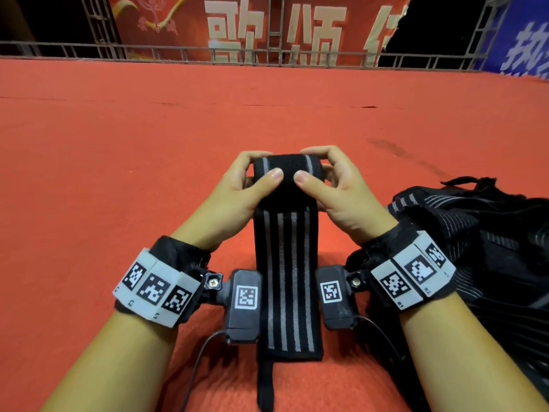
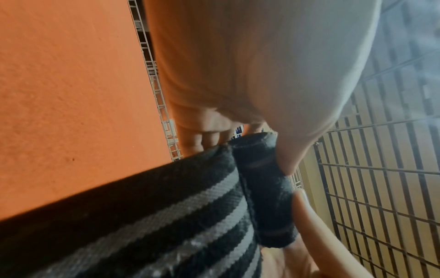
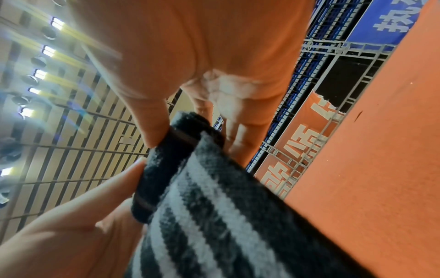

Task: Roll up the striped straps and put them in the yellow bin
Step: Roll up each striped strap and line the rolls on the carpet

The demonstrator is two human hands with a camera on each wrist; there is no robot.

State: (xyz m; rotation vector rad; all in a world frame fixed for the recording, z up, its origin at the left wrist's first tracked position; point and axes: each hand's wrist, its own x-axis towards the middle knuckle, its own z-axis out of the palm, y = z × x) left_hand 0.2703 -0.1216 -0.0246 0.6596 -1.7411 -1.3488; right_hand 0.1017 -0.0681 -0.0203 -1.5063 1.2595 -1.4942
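A black strap with grey stripes lies lengthwise on the red carpet between my forearms. Its far end is curled into a small roll. My left hand pinches the roll's left side, thumb on top and fingers behind. My right hand pinches the right side the same way. In the left wrist view the roll sits between both thumbs, above the flat striped strap. In the right wrist view the roll is held by thumb and fingers. No yellow bin is in view.
A heap of more black striped straps lies on the carpet at my right. The red carpet stretches ahead to a metal railing with a red banner behind it.
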